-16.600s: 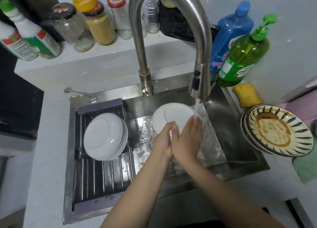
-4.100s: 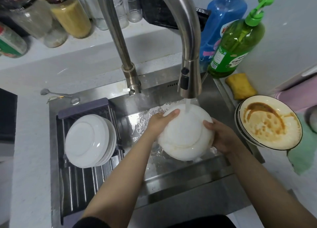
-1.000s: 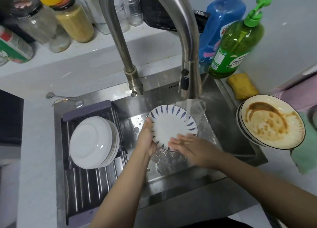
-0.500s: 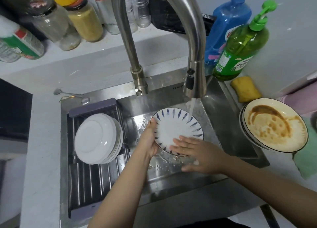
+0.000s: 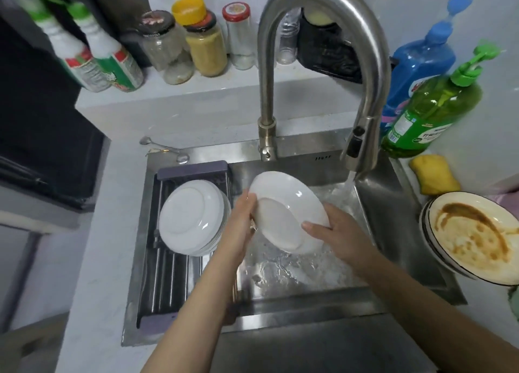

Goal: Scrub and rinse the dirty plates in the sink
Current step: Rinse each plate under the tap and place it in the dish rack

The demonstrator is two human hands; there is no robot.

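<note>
A white plate [image 5: 283,207] is held over the steel sink [image 5: 398,232], turned with its plain underside up and tilted. My left hand [image 5: 238,221] grips its left rim. My right hand [image 5: 334,232] holds its right rim, thumb on the underside. Water runs from the tap [image 5: 362,137] into the basin just right of the plate. A stack of dirty plates [image 5: 477,238], the top one smeared brown, sits on the counter at the right. Clean white plates [image 5: 191,218] are stacked upside down on the drying rack [image 5: 168,283] on the sink's left.
A yellow sponge [image 5: 434,173], a green soap bottle [image 5: 429,111] and a blue bottle [image 5: 421,58] stand at the back right. Jars [image 5: 205,44] and two cleaner bottles [image 5: 104,55] line the ledge behind. A spoon [image 5: 165,149] lies by the sink's back left corner.
The plate has been flipped from its blue-patterned face to its white underside and shifted left, out of the water stream. My right hand moved from rubbing the face to holding the rim.
</note>
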